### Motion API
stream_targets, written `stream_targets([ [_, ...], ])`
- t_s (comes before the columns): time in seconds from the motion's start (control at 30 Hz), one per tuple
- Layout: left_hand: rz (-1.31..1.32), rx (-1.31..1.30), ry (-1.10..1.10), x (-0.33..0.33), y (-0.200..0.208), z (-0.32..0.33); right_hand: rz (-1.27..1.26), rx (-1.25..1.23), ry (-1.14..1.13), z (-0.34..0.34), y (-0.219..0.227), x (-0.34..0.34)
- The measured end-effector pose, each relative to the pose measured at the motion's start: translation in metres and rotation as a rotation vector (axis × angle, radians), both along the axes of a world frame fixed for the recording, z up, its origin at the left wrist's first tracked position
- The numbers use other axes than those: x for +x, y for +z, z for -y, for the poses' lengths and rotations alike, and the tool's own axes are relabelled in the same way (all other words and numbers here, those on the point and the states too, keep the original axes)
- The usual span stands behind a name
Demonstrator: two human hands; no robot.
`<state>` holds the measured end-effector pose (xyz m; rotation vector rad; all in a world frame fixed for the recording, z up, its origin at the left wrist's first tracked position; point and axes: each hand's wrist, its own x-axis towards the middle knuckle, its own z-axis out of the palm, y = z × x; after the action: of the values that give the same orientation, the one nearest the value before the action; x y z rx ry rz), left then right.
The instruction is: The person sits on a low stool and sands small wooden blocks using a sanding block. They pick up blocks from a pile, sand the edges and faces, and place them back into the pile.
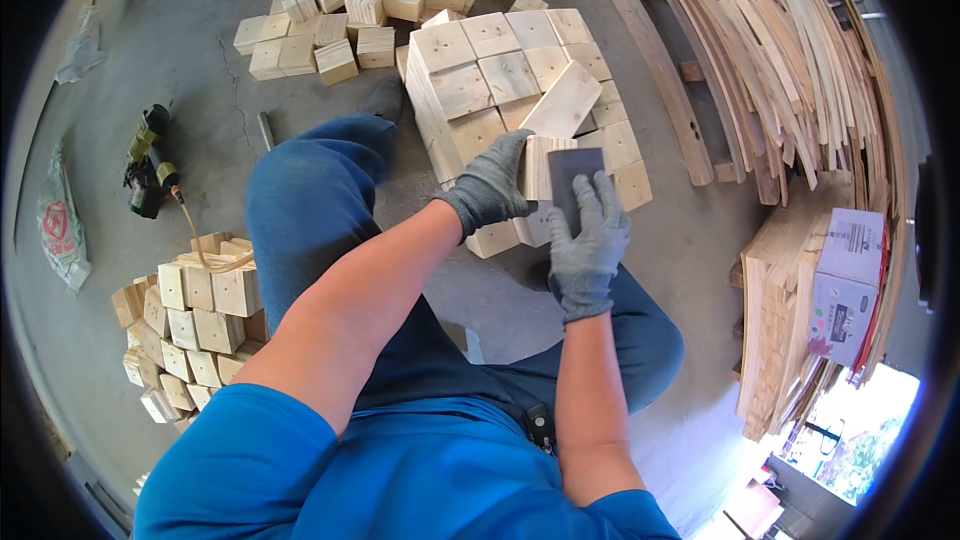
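My left hand (490, 185), in a grey knit glove, is closed round the left side of a pale wooden block (538, 168). The block's layered side faces me, and a smooth face slants away beyond it. Against its right side lies a dark, flat rectangular sanding pad (578, 162). Gloved fingers of my right hand (590, 245) press on that pad from above; its underside is hidden. Just beyond and below both hands stands a tight stack of wooden blocks (512, 77), several with small dark holes in their tops.
Loose blocks (365, 0) are heaped at the far side, more blocks (205, 325) at the left. A green-black power tool (148, 160) with a hose (192, 225) lies left on the concrete floor. Long wood strips (770, 50) and a carton (848, 280) are at the right.
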<state>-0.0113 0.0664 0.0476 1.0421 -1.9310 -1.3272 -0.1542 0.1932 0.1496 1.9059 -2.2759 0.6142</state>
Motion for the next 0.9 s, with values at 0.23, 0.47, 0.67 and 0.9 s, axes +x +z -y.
stream_targets([
  [0.23, -0.037, -0.039, -0.006, 0.003, 0.004, -0.001, 0.104, -0.001, 0.038, 0.074, -0.005, -0.038],
  [0.47, -0.024, -0.007, -0.014, 0.002, 0.002, 0.002, 0.162, -0.003, 0.029, 0.08, 0.006, -0.084],
  [0.67, 0.008, 0.013, 0.002, 0.001, 0.004, -0.001, 0.206, 0.029, -0.121, 0.025, 0.056, -0.148],
  [0.9, -0.013, -0.061, -0.02, 0.007, 0.012, 0.0, 0.713, -0.093, -0.376, -0.05, 0.036, -0.199],
])
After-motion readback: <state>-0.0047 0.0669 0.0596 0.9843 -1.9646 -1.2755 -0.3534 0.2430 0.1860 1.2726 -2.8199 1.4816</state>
